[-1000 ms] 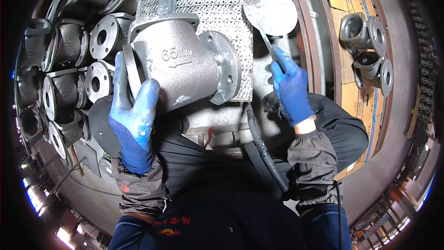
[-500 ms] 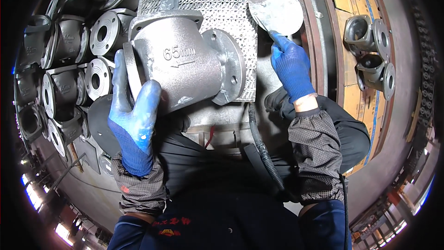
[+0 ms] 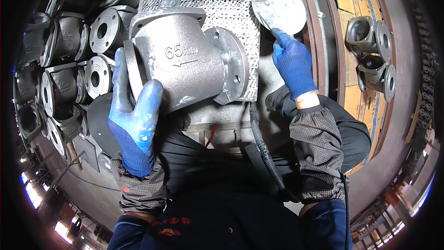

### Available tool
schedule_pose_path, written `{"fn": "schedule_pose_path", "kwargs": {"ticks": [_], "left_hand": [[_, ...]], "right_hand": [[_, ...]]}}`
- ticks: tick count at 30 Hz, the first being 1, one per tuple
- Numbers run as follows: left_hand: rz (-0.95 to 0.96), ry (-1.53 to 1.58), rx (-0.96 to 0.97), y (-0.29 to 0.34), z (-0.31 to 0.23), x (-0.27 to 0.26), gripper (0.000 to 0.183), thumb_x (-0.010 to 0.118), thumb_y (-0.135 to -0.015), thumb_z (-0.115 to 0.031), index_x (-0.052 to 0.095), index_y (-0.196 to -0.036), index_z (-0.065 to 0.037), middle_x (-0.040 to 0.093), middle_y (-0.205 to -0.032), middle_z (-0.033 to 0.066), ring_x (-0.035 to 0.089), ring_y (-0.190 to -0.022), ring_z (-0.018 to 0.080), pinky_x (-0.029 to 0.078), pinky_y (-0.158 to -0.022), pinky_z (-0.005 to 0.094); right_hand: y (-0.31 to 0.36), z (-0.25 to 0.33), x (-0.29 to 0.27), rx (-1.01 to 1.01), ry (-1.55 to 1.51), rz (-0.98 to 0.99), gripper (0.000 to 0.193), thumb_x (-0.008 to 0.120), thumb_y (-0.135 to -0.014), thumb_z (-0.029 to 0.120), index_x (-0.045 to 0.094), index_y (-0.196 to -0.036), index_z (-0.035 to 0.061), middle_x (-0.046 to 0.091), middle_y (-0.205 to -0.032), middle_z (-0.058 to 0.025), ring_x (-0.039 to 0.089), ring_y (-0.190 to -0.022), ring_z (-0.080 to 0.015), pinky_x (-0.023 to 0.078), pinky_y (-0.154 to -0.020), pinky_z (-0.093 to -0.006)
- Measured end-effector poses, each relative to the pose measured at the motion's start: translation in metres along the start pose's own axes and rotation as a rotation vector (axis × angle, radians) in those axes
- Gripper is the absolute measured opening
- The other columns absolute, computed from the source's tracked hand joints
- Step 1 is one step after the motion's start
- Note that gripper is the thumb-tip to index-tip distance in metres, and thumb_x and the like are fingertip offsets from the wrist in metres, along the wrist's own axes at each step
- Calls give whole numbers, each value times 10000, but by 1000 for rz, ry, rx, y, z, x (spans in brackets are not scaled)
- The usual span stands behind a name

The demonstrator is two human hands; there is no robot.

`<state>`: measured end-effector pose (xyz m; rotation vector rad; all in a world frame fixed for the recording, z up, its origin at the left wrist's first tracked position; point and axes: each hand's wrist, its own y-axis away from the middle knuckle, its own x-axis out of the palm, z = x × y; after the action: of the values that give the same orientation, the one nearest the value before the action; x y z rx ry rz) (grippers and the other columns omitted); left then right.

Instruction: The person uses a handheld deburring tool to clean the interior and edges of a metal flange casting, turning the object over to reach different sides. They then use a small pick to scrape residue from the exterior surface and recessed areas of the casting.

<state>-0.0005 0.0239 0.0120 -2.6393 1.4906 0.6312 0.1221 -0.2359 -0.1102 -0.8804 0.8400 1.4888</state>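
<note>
The left hand (image 3: 134, 125), in a blue coated glove, lay clenched in its grip around the near flange of a large grey cast-metal valve body (image 3: 185, 65), thumb on the rounded shell and fingers wrapped over the flange rim. The valve body rested on a perforated metal worktop (image 3: 217, 0), its second round flange facing right and its square top flange pointing away from the person. The right hand (image 3: 293, 65), also in a blue glove, reached up to a flat round grey metal disc (image 3: 280, 7) at the worktop's far right corner, fingertips touching the disc's lower edge; whether that grip had closed on it could not be told. A black ribbed hose (image 3: 263, 153) ran down from under the worktop across the person's dark lap. Rows of similar dark grey flanged valve castings (image 3: 92, 41) were stacked to the left, and two more castings (image 3: 372, 51) sat on a brown board well apart to the right.
</note>
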Motion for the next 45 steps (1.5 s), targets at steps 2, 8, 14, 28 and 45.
{"fn": "schedule_pose_path", "kwargs": {"ticks": [2, 8, 14, 28, 45], "left_hand": [[-5, -24, -4, 0, 0, -1, 692, 663, -825, -104, 353, -1433, 9, 427, -1426, 151, 394, -1300, 196, 299, -1073, 318], [-3, -79, 47, -2, 5, -2, 690, 667, -819, -109, 361, -1422, 27, 430, -1425, 152, 386, -1310, 204, 291, -1081, 324], [2, -82, 89, 1, 4, -3, 685, 668, -815, -100, 366, -1416, 34, 436, -1421, 147, 406, -1296, 201, 309, -1069, 312], [16, -60, 175, -1, 14, -7, 662, 666, -831, -89, 372, -1410, 39, 445, -1411, 160, 526, -1106, 148, 457, -884, 259], [-38, -436, 607, 12, 29, -8, 456, 648, -858, -73, 539, -1299, -30, 526, -1295, 184, 569, -1093, 236, 465, -916, 317]], "right_hand": [[0, 0, 0, -8, 24, -1, 278, 574, -869, 141, 670, -1130, 146, 648, -983, -203, 646, -876, -358, 523, -765, -391], [-2, 5, -6, 9, 89, 42, 281, 572, -868, 163, 673, -1130, 173, 662, -957, -185, 651, -839, -349, 525, -741, -402], [-3, 11, -3, -44, 213, 43, 282, 568, -866, 178, 676, -1125, 196, 670, -977, -157, 652, -839, -332, 529, -732, -387], [31, 43, -66, 479, -891, 225, 356, 497, -916, 107, 568, -1246, -9, 672, -842, -90, 576, -653, -74, 449, -565, -189], [154, 95, -48, 504, -1316, 277, 408, 491, -931, 126, 498, -1301, -46, 669, -870, -57, 502, -575, -41, 382, -494, -169]]}}
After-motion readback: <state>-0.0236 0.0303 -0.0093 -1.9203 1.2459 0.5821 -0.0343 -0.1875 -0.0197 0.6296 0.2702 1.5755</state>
